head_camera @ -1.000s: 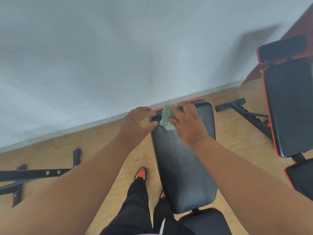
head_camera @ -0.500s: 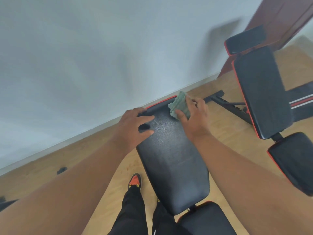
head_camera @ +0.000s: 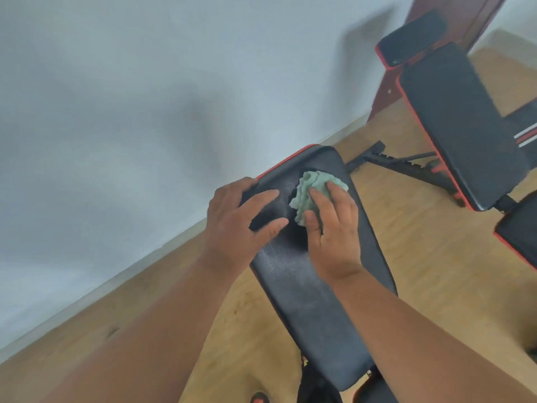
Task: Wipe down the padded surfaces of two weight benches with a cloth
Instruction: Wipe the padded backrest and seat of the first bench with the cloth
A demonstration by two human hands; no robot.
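A black padded bench back with red trim slopes up in front of me. My right hand presses a crumpled pale green cloth flat against the upper part of the pad, fingers straight over it. My left hand rests on the pad's upper left edge, its fingers spread across the surface and its thumb near the cloth. A second black bench with red trim stands at the right, its headrest pointing up toward the wall.
A pale wall runs close behind the near bench. A dark metal frame leg lies on the wooden floor between the two benches. A dark red door stands behind the second bench. My legs and a shoe are under the bench's left side.
My right hand has drawn the cloth from the pad's top right corner back toward the middle. The left hand stays on the pad's left edge. The view has shifted right.
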